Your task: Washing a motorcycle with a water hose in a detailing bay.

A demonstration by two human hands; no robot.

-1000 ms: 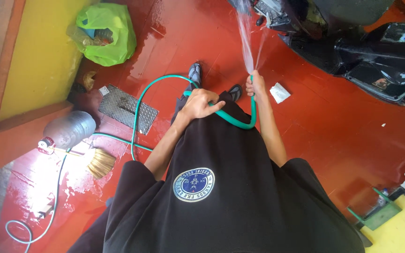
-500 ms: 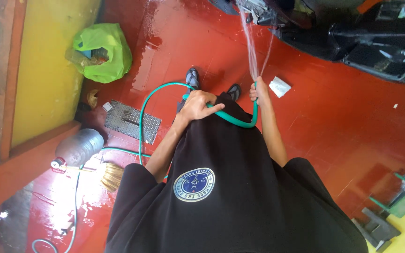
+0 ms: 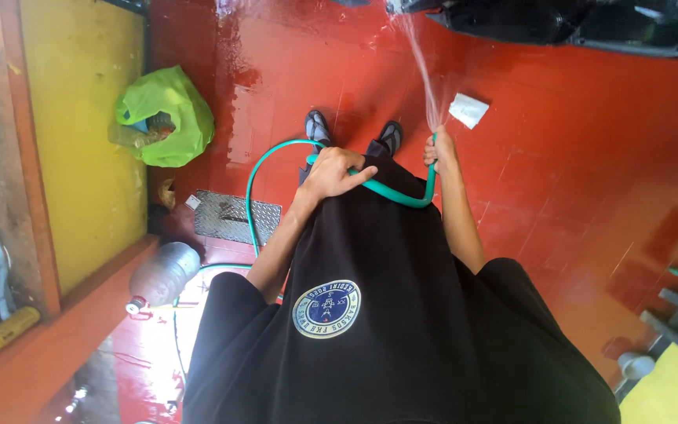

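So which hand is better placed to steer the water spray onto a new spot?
Probably the right hand: it grips the green hose at its outlet end, where the water jet leaves, so turning it would redirect the spray. The left hand holds the hose further back, only supporting the loop.

Pretty bright daylight shot, colours punchy. Biggest glare is the blown-out white patch on the wet red floor [image 3: 559, 196] just right of the grey gas cylinder [image 3: 162, 275], with softer sheen on the tiles beyond the green bag [image 3: 166, 114]. The black shirt [image 3: 386, 314] is a dark mass with little detail. Wide-angle bend at the edges, corners soft; the water spray [image 3: 421, 71] is streaky with motion blur.
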